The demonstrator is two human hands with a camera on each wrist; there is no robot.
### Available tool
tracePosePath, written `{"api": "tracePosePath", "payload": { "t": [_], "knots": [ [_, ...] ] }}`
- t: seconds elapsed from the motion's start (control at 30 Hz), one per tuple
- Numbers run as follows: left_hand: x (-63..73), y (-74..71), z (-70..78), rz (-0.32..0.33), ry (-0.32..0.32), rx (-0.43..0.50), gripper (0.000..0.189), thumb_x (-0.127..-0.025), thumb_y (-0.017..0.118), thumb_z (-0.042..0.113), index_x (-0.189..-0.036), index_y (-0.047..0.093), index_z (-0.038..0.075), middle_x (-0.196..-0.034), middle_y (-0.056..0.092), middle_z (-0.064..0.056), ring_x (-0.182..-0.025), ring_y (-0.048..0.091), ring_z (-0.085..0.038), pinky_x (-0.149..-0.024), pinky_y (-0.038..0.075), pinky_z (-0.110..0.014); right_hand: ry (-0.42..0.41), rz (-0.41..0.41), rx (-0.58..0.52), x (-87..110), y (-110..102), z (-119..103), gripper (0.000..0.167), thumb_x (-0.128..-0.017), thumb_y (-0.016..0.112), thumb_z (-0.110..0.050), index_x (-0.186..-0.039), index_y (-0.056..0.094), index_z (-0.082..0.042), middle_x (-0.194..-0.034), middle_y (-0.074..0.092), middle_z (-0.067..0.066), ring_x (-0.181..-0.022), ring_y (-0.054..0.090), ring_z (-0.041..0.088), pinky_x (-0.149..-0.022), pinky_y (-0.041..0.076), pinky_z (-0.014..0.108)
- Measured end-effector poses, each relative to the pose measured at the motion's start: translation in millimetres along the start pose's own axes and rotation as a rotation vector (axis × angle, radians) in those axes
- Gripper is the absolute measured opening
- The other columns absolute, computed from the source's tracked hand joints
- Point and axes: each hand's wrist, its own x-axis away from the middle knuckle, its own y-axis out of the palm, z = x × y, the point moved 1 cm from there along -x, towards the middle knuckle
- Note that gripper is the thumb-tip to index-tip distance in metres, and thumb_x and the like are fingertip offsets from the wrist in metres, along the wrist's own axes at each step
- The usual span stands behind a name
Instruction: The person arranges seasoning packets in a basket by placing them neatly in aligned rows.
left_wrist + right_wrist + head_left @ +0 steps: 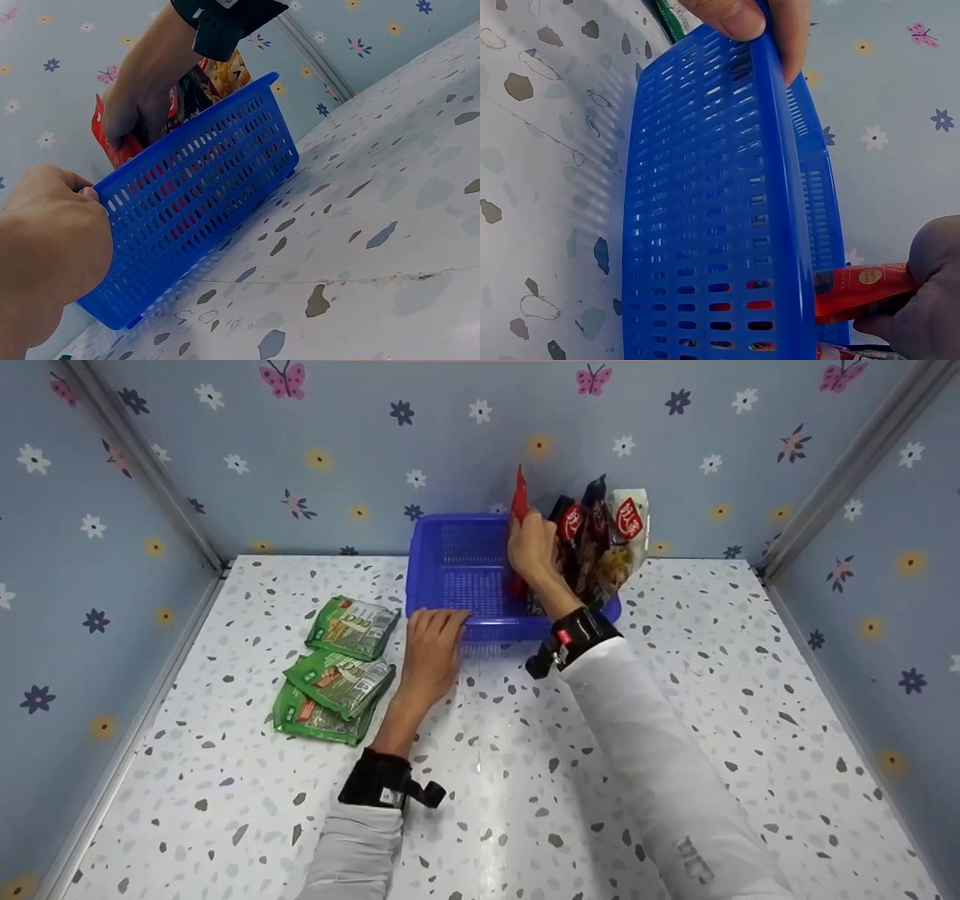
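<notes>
A blue plastic basket (495,628) with slotted walls stands against the back wall. My left hand (433,652) grips its front rim near the left corner, thumb outside and fingers over the edge, as the right wrist view shows. Inside the basket, my right hand (534,544) holds a red food packet (519,495) upright, its lower part down between the walls. Right of that hand stand several more packets: a dark one with a red label (570,521), a dark purple one (595,506) and a white one (628,517) with a food picture.
Left of the basket, green packets lie on the speckled table (480,780): one (352,628) at the back, and one (345,682) overlapping another (319,720) in front. Flowered panels (480,442) enclose the table at the back and both sides.
</notes>
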Motion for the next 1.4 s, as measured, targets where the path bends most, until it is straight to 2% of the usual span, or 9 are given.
{"api": "tracePosePath", "payload": {
  "t": [0.17, 0.33, 0.5, 0.6, 0.77, 0.9, 1.03, 1.2, 1.4],
  "knots": [
    [1.6, -1.3, 0.4, -0.015, -0.005, 0.001, 0.028, -0.114, 0.063, 0.011, -0.138, 0.075, 0.006, -0.127, 0.079, -0.015, -0.12, 0.068, -0.038, -0.12, 0.046, -0.055, 0.006, -0.026, 0.034, 0.9, 3.4, -0.1, 0.035, -0.118, 0.056, -0.024, -0.124, 0.072, 0.007, -0.118, 0.081, 0.03, -0.116, 0.081, 0.044, -0.096, 0.066, 0.056],
    [2.0, -1.6, 0.7, -0.003, 0.006, -0.005, 0.028, -0.114, 0.061, 0.012, -0.138, 0.075, 0.006, -0.127, 0.079, -0.015, -0.119, 0.067, -0.038, -0.12, 0.045, -0.056, 0.039, -0.038, 0.016, 12.0, -13.5, -15.5, 0.035, -0.117, 0.059, -0.025, -0.126, 0.071, 0.008, -0.12, 0.081, 0.03, -0.12, 0.079, 0.045, -0.102, 0.064, 0.057],
    [2.3, -1.5, 0.2, -0.006, 0.007, -0.003, 0.029, -0.116, 0.059, 0.014, -0.139, 0.075, 0.007, -0.127, 0.079, -0.016, -0.12, 0.067, -0.039, -0.12, 0.045, -0.056, 0.047, -0.055, 0.028, 22.7, -24.8, -27.2, 0.041, -0.116, 0.062, -0.03, -0.133, 0.067, 0.007, -0.124, 0.08, 0.027, -0.121, 0.079, 0.04, -0.105, 0.064, 0.051],
    [2.3, -1.6, 0.1, -0.015, 0.006, -0.002, 0.029, -0.116, 0.058, 0.014, -0.139, 0.074, 0.006, -0.128, 0.078, -0.016, -0.121, 0.067, -0.038, -0.121, 0.045, -0.056, 0.063, -0.074, -0.016, 24.2, -25.7, -27.1, 0.052, -0.114, 0.065, -0.035, -0.145, 0.059, 0.006, -0.128, 0.079, 0.024, -0.122, 0.078, 0.037, -0.106, 0.064, 0.048],
    [2.2, -2.3, 0.5, -0.02, 0.004, -0.006, 0.029, -0.116, 0.059, 0.015, -0.139, 0.075, 0.006, -0.128, 0.079, -0.016, -0.121, 0.067, -0.038, -0.121, 0.045, -0.056, 0.108, -0.085, -0.106, 24.3, -26.3, -27.1, 0.079, -0.109, 0.071, -0.042, -0.167, 0.04, 0.003, -0.137, 0.076, 0.02, -0.127, 0.075, 0.031, -0.109, 0.062, 0.044],
    [1.7, -3.0, 0.6, -0.01, 0.013, -0.011, 0.028, -0.116, 0.06, 0.015, -0.138, 0.075, 0.007, -0.127, 0.079, -0.016, -0.12, 0.068, -0.038, -0.12, 0.046, -0.056, 0.113, -0.057, -0.162, 25.2, -28.9, -30.4, 0.093, -0.106, 0.073, -0.046, -0.174, 0.029, -0.001, -0.143, 0.075, 0.019, -0.128, 0.074, 0.027, -0.11, 0.061, 0.042],
    [1.1, -1.2, 0.4, 0.013, 0.023, -0.007, 0.027, -0.114, 0.063, 0.013, -0.136, 0.076, 0.007, -0.125, 0.079, -0.015, -0.118, 0.068, -0.037, -0.118, 0.046, -0.055, 0.073, -0.025, -0.213, 29.4, -35.7, -34.9, 0.094, -0.105, 0.074, -0.046, -0.175, 0.028, -0.003, -0.154, 0.069, 0.02, -0.133, 0.073, 0.027, -0.113, 0.06, 0.042],
    [1.3, 0.3, -0.8, 0.033, 0.026, 0.006, 0.026, -0.112, 0.065, 0.011, -0.135, 0.076, 0.005, -0.123, 0.079, -0.016, -0.116, 0.067, -0.038, -0.117, 0.047, -0.054, -0.024, -0.009, -0.248, 40.9, -46.2, -39.7, 0.094, -0.106, 0.073, -0.046, -0.176, 0.027, -0.003, -0.173, 0.052, 0.022, -0.153, 0.062, 0.032, -0.127, 0.053, 0.044],
    [0.6, -0.9, -1.3, 0.016, 0.024, 0.008, 0.027, -0.115, 0.06, 0.012, -0.135, 0.076, 0.004, -0.124, 0.079, -0.016, -0.117, 0.067, -0.038, -0.118, 0.046, -0.055, -0.147, 0.018, -0.253, 65.3, -63.0, -38.0, 0.088, -0.107, 0.074, -0.041, -0.174, 0.033, -0.002, -0.175, 0.049, 0.02, -0.162, 0.051, 0.033, -0.138, 0.041, 0.045]
  ]
}}
